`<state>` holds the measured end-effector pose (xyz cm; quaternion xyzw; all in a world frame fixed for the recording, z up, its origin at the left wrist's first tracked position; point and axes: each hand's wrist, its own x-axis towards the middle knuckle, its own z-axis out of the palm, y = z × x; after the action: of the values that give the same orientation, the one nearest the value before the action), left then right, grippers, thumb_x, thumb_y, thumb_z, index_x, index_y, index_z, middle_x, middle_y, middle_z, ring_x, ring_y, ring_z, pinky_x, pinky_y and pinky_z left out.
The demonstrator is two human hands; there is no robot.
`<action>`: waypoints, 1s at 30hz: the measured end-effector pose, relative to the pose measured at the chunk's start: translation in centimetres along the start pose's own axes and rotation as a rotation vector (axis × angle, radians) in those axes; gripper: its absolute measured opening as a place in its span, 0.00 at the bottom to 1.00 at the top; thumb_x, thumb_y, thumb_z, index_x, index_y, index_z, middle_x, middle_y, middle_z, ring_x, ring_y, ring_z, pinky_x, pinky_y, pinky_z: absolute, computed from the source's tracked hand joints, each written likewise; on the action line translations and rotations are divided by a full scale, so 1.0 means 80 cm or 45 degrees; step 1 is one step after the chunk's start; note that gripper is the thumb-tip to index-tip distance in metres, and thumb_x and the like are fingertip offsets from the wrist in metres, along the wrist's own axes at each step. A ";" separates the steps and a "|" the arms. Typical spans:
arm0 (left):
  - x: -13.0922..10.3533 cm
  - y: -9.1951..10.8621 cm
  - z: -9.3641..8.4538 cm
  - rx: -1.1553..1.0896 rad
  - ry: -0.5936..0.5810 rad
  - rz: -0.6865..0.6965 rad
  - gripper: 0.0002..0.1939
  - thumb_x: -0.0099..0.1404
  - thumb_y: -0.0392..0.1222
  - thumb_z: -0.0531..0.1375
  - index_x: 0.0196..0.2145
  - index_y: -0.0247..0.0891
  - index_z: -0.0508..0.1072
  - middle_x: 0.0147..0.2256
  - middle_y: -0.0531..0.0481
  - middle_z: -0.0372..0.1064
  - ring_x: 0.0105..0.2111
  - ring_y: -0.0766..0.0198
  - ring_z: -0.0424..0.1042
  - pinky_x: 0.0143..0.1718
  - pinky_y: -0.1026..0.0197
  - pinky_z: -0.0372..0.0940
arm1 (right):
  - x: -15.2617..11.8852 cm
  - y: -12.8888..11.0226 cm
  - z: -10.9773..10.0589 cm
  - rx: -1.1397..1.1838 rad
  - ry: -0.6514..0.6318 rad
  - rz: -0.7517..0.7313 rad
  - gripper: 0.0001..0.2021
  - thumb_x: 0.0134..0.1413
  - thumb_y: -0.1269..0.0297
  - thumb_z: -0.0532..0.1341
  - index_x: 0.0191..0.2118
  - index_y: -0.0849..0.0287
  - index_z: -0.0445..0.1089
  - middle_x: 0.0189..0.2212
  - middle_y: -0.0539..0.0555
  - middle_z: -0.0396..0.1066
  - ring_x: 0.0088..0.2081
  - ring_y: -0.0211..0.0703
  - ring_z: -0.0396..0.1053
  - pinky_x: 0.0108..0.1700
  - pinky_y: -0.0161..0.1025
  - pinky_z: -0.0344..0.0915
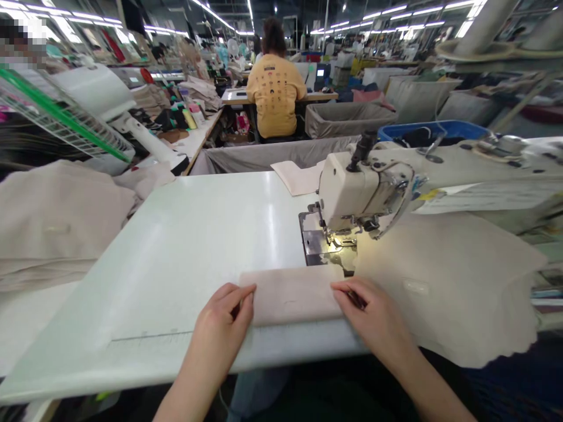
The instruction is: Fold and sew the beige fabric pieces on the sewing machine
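A folded beige fabric strip [292, 296] lies across the front of the white sewing table [197, 234], just in front of the sewing machine [352, 187]. My left hand [226, 322] pinches the strip at its left end, thumb and forefinger together. At the right end my right hand [372, 316] is closed on the fabric, with a small dark object held in its curled fingers. The lit needle area and metal plate [314, 243] are behind the strip. A large beige fabric piece [448, 281] spreads to the right of my right hand.
Beige fabric is piled [61, 217] at the left. A small fabric piece [299, 177] lies behind the machine head. Beyond the table are a grey cloth-lined bin [281, 155], a blue basket [440, 129] and a seated person in a yellow shirt [275, 94].
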<state>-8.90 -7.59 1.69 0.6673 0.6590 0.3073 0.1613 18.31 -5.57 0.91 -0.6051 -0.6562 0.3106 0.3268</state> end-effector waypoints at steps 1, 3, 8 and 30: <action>0.000 0.000 0.000 0.002 0.000 -0.002 0.17 0.66 0.48 0.54 0.35 0.40 0.81 0.28 0.49 0.74 0.29 0.59 0.74 0.32 0.59 0.71 | 0.000 -0.001 0.000 -0.004 -0.006 0.001 0.11 0.57 0.58 0.58 0.33 0.54 0.78 0.34 0.53 0.78 0.36 0.46 0.75 0.39 0.40 0.69; 0.001 0.000 -0.001 0.007 -0.003 -0.006 0.17 0.66 0.48 0.54 0.35 0.41 0.81 0.28 0.49 0.74 0.29 0.59 0.74 0.33 0.58 0.71 | 0.001 -0.002 0.000 -0.011 -0.023 0.006 0.11 0.57 0.59 0.58 0.32 0.54 0.77 0.33 0.53 0.78 0.35 0.46 0.74 0.38 0.40 0.68; 0.001 0.001 -0.003 0.021 -0.009 -0.018 0.17 0.66 0.49 0.54 0.34 0.42 0.81 0.29 0.49 0.74 0.30 0.59 0.75 0.33 0.58 0.71 | 0.004 -0.005 -0.002 -0.032 -0.053 0.016 0.11 0.56 0.60 0.58 0.32 0.54 0.77 0.30 0.52 0.76 0.32 0.45 0.73 0.36 0.39 0.67; 0.001 -0.006 0.000 0.094 0.013 0.086 0.17 0.68 0.48 0.53 0.35 0.39 0.80 0.29 0.49 0.74 0.30 0.60 0.76 0.31 0.60 0.72 | 0.009 0.000 0.002 -0.137 -0.071 0.017 0.10 0.59 0.63 0.58 0.32 0.56 0.77 0.30 0.52 0.75 0.33 0.44 0.73 0.37 0.39 0.66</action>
<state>-9.28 -7.49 1.36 0.6930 0.6478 0.2914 0.1229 18.15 -4.84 0.87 -0.6173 -0.6767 0.2940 0.2731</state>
